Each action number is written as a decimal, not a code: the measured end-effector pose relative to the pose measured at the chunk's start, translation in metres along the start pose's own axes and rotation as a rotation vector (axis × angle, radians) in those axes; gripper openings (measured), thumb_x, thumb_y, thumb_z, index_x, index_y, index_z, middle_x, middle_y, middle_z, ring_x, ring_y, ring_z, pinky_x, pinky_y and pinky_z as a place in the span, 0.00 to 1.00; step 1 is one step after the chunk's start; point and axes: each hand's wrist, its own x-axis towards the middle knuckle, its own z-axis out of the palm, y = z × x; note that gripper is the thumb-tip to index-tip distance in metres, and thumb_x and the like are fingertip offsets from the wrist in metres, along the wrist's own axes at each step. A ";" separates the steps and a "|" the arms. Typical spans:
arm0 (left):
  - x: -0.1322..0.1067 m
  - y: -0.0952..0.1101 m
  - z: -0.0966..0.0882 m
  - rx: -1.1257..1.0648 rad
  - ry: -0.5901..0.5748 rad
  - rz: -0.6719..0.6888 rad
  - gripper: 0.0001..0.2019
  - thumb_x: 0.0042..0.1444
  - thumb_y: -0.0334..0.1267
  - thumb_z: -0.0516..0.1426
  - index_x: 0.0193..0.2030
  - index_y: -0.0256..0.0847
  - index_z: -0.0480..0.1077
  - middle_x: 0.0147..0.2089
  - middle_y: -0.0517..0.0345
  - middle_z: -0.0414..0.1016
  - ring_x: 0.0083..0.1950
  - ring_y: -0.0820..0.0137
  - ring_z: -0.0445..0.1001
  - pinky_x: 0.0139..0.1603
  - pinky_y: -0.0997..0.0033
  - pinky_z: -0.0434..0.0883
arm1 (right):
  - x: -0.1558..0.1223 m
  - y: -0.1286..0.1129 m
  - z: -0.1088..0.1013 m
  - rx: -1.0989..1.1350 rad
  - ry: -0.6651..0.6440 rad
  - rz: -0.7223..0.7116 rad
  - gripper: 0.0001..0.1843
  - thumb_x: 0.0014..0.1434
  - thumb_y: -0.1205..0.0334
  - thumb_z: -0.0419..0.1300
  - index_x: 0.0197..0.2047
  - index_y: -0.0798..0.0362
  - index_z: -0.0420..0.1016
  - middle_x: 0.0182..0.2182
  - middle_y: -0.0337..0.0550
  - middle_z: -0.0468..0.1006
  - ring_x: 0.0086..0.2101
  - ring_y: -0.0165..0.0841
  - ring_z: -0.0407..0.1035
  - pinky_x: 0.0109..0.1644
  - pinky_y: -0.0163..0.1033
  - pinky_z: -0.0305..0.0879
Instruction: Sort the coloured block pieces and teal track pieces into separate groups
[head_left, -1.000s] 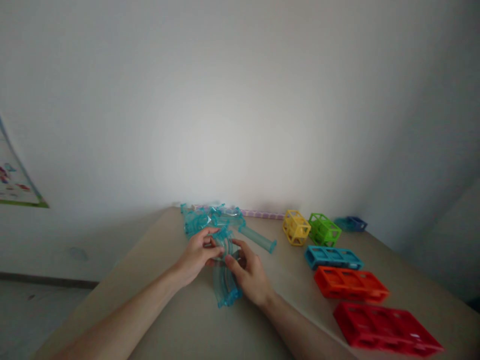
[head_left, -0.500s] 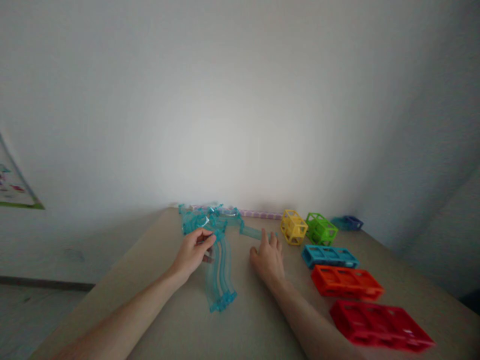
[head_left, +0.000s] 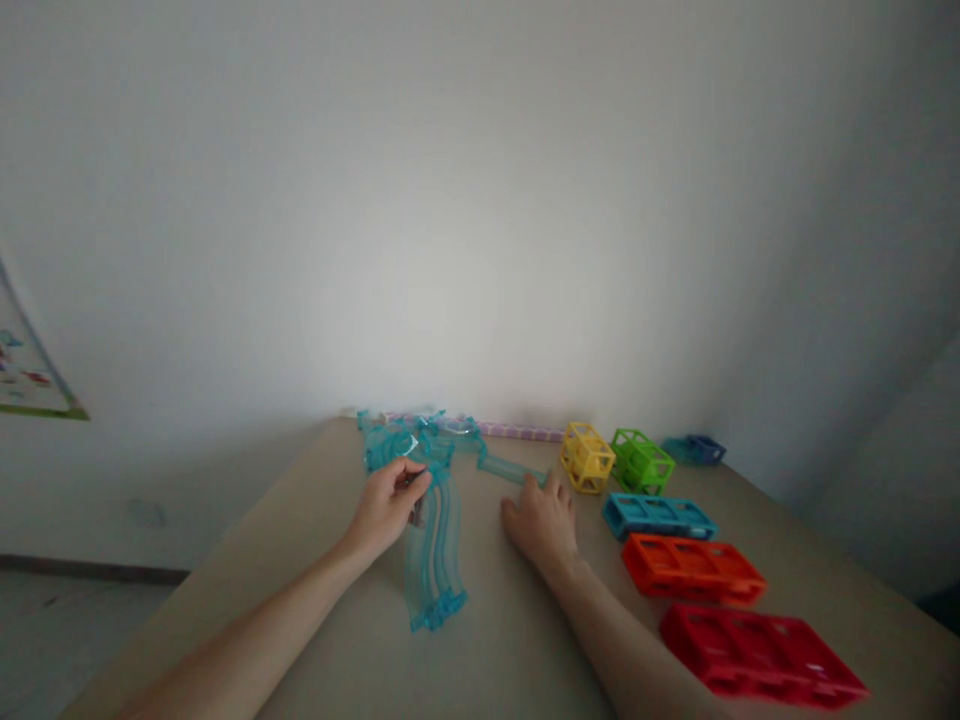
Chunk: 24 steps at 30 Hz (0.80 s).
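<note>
My left hand (head_left: 388, 505) is closed, thumb and fingers pinching the upper end of several translucent blue curved track pieces (head_left: 441, 540). These lie nested side by side, their connector ends pointing toward me. Just beyond that hand is a loose pile of more translucent blue track pieces (head_left: 397, 440). My right hand (head_left: 541, 515) rests low over the table, fingers apart and slightly bent. Its fingertips are at the right end of a straight translucent blue track piece (head_left: 510, 467); whether they touch it I cannot tell.
To the right stand a yellow frame block (head_left: 587, 458), a green one (head_left: 642, 462), and blue (head_left: 660, 516), orange (head_left: 694, 568) and red (head_left: 761, 655) frame blocks. A dark blue piece (head_left: 705, 449) sits behind. A purple patterned strip (head_left: 521, 432) runs along the wall.
The held curved pieces have swung slightly left and bunched closer together. My right hand has shifted a little right and toward me, its fingers more bent, uncovering more of the straight piece.
</note>
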 end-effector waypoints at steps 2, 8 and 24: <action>0.001 -0.001 0.000 0.006 0.009 0.009 0.13 0.48 0.47 0.62 0.31 0.38 0.70 0.21 0.65 0.63 0.21 0.73 0.66 0.18 0.75 0.68 | -0.007 -0.005 -0.005 -0.003 0.014 -0.033 0.24 0.56 0.55 0.56 0.52 0.60 0.72 0.47 0.65 0.69 0.49 0.55 0.65 0.49 0.53 0.60; 0.003 -0.005 -0.001 0.049 0.006 0.055 0.13 0.51 0.47 0.59 0.32 0.39 0.69 0.21 0.65 0.63 0.20 0.74 0.65 0.17 0.76 0.68 | -0.023 -0.021 -0.014 0.150 -0.011 -0.187 0.20 0.58 0.56 0.56 0.50 0.59 0.74 0.42 0.59 0.72 0.44 0.48 0.69 0.48 0.48 0.63; 0.002 0.002 0.003 -0.239 0.127 -0.026 0.20 0.50 0.49 0.61 0.45 0.40 0.63 0.37 0.56 0.74 0.35 0.63 0.78 0.23 0.67 0.76 | -0.047 -0.033 -0.020 0.783 -0.068 -0.494 0.22 0.60 0.61 0.56 0.58 0.52 0.67 0.41 0.46 0.75 0.39 0.34 0.71 0.45 0.37 0.66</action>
